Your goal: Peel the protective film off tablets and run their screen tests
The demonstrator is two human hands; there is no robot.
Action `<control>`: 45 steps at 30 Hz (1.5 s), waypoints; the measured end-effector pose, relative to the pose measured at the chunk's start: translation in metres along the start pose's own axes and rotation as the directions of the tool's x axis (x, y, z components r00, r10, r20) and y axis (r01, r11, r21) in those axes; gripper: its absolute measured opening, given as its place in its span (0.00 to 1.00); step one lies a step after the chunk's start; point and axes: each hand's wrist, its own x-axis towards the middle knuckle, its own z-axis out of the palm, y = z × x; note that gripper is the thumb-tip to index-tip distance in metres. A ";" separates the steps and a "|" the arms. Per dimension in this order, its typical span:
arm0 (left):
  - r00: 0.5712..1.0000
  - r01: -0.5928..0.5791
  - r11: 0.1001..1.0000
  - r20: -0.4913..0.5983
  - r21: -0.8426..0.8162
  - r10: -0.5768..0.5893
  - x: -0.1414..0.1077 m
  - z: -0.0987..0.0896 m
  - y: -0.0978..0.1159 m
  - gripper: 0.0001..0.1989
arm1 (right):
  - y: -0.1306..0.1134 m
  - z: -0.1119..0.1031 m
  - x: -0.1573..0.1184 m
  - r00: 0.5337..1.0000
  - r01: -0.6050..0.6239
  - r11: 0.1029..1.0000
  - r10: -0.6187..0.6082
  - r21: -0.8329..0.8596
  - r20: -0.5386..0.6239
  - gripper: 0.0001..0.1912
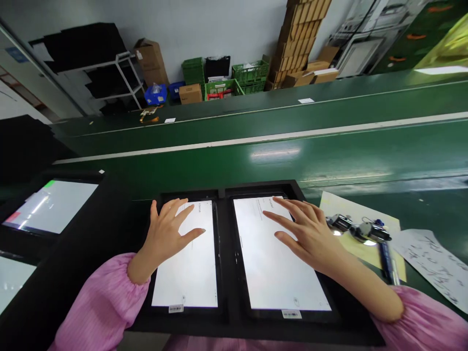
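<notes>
Two tablets with lit white screens lie side by side in a black foam tray [227,263]. Over the upper part of the left tablet [186,278] is my left hand [170,229], fingers spread and nothing in it. My right hand [307,229] reaches across the right tablet [278,273] from its right side, fingers apart and empty, the tips near small text at the screen's top. I cannot tell whether any fingertip touches the glass. Each tablet carries a small barcode label at its lower edge.
More lit tablets [54,204] lie in black foam at left. To the right are metal tally counters [369,231], a pen [385,261] and a handwritten sheet [435,263]. Beyond runs a green conveyor [219,161], with green crates [250,72] and stacked cardboard [298,41] by the wall.
</notes>
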 end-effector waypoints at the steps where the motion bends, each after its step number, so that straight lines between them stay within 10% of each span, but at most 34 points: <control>1: 1.000 0.001 1.000 0.003 0.001 -0.001 0.000 -0.001 0.000 0.29 | -0.001 0.001 0.002 1.000 0.010 1.000 -0.010 -0.004 -0.007 0.24; 19: 0.989 -0.071 0.996 -0.132 -0.054 0.063 -0.004 0.000 -0.002 0.25 | 0.000 -0.001 -0.001 0.993 -0.097 0.991 0.103 0.095 -0.056 0.22; 33: 0.988 -0.079 0.994 -0.140 -0.072 0.069 -0.003 -0.001 -0.003 0.25 | 0.021 0.015 0.011 0.896 -0.430 0.890 0.441 0.152 -0.048 0.29; 45: 0.998 0.009 0.997 -0.067 -0.072 -0.014 -0.003 -0.004 0.000 0.29 | 0.018 0.008 0.013 0.911 -0.398 0.910 0.407 0.117 -0.068 0.34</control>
